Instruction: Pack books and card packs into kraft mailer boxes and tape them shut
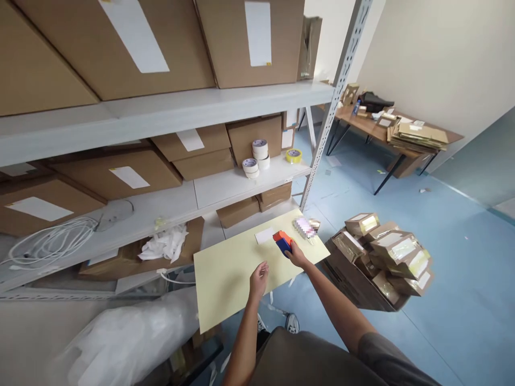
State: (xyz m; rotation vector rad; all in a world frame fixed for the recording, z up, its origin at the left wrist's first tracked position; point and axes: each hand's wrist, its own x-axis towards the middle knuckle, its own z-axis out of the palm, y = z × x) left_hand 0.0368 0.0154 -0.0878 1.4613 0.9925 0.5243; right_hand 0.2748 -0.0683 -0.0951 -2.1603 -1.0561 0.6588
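Observation:
My right hand (296, 255) grips an orange and blue handheld tool (283, 244) above the right part of a pale yellow table (225, 273). The tool's exact kind is not clear. Over the table's front part, my left hand (259, 277) hangs with loosely bent fingers, holding nothing that I can see. A white card or label (264, 236) lies flat just left of the tool. Toward the far right corner lies a small pile of things (306, 227), partly blurred out.
Metal shelves (241, 96) with cardboard boxes run behind the table; tape rolls (259, 155) and a coiled white cable (56, 244) lie on them. A large carton (354, 284) of small boxes stands right. White wrapping (137, 338) bulges at left. A brown table (434, 126) stands farther back.

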